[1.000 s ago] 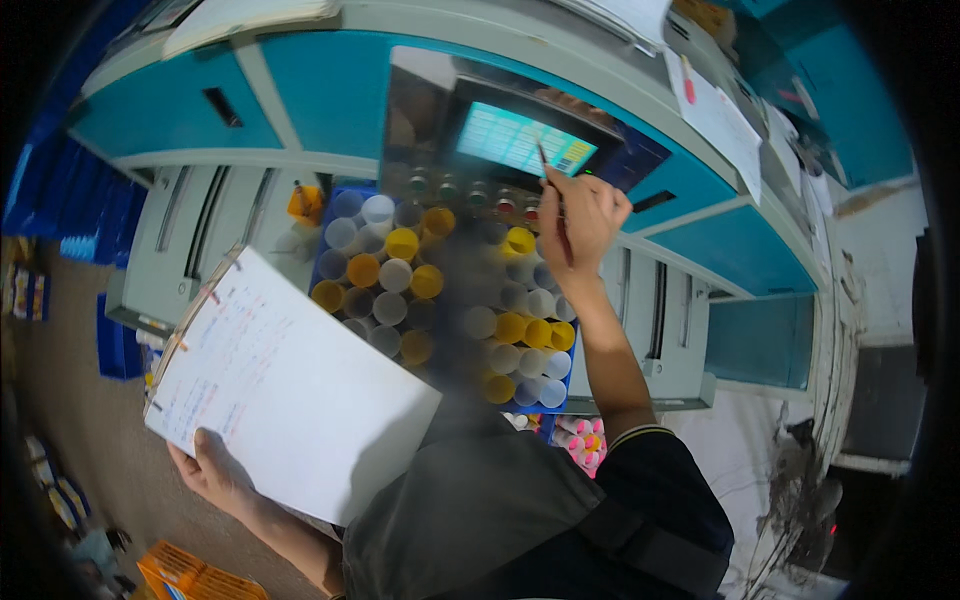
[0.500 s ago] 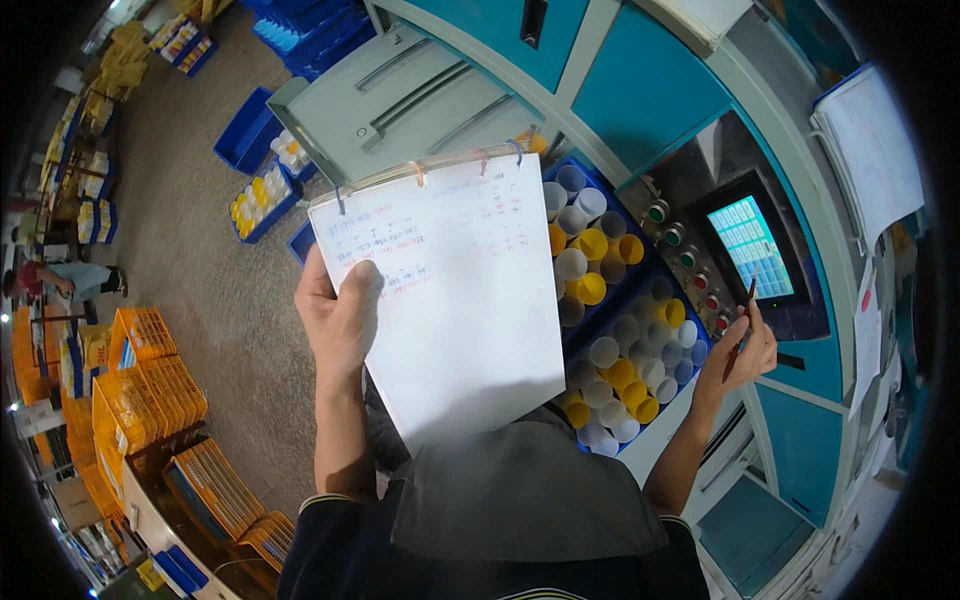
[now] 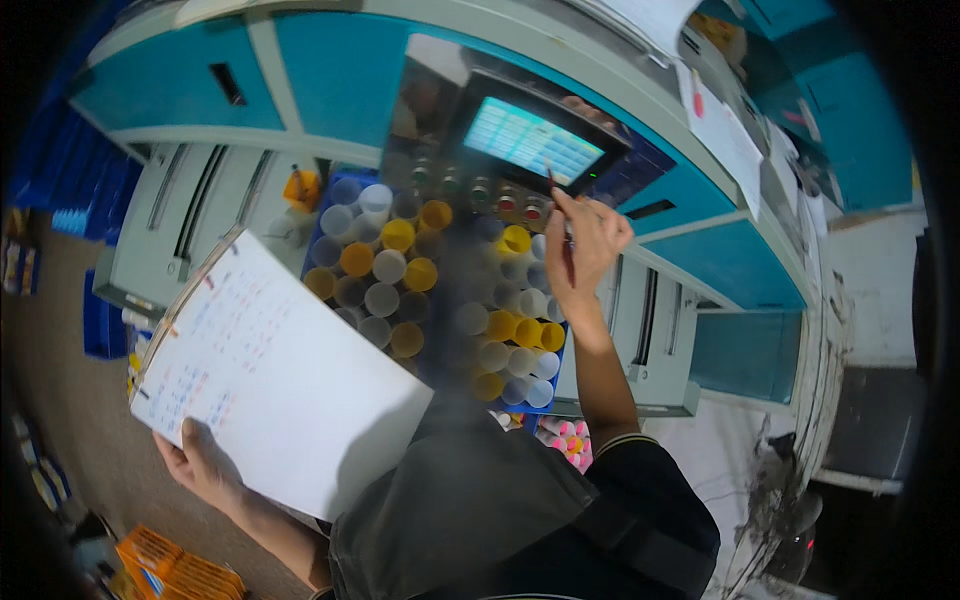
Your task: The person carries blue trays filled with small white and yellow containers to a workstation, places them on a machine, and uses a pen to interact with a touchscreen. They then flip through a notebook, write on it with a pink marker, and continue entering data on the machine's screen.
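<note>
My left hand [image 3: 208,475] grips the lower left edge of a ring-bound notebook [image 3: 300,410], its thumb on the page. Blue and red handwriting covers the part near the rings; the other part is bare white. A dark red pen [image 3: 569,262] is held in my right hand [image 3: 590,240]. Its tip points at the lower part of a lit touch screen [image 3: 533,140]; whether it touches the glass I cannot tell. Below the screen sits a row of round buttons [image 3: 507,198], some green and some red.
Under the panel stand blue crates [image 3: 562,370] filled with white and yellow tubes [image 3: 382,299]. A teal and grey machine [image 3: 340,70] runs across the far side. Paper sheets [image 3: 725,140] hang at the right. Orange baskets [image 3: 175,562] stand on the floor at the lower left.
The view has turned to the right, so the panel and crates appear further left. The notebook now lies lower left and tilted. The pen remains in my right hand, by the screen.
</note>
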Tool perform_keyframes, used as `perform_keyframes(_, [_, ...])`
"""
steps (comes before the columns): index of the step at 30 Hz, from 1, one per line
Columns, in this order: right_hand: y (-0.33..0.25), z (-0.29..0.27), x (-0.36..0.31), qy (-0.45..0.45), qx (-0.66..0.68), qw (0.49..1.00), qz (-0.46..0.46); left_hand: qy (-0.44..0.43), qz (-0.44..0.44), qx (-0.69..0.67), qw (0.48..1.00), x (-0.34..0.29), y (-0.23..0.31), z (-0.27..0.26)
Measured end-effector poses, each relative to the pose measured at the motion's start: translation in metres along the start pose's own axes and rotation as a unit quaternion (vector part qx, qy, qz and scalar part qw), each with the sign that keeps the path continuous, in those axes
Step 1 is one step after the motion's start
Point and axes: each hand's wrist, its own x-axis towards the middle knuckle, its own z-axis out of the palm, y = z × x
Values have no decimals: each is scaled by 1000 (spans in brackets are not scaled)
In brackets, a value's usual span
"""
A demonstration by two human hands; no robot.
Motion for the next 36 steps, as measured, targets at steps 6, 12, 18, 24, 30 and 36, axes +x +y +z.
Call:
perform_keyframes(6, [-4, 5, 8, 22, 11, 1000, -19, 11, -14, 44, 999, 1, -5, -10])
perform_keyframes(12, [-2, 6, 7, 23, -22, 999, 5, 4, -12, 57, 998, 5, -8, -13])
perform_keyframes(18, [1, 5, 11, 38, -24, 999, -7, 6, -8, 67, 998, 6, -9, -12])
perform_keyframes(24, [4, 3, 5, 37, -29, 999, -8, 3, -5, 76, 997, 7, -7, -11])
perform_keyframes(30, [9, 1, 1, 23, -39, 999, 5, 3, -9, 76, 997, 5, -3, -6])
perform_keyframes(36, [14, -1, -3, 20, -41, 999, 7, 25, -18, 81, 996, 4, 0, 1])
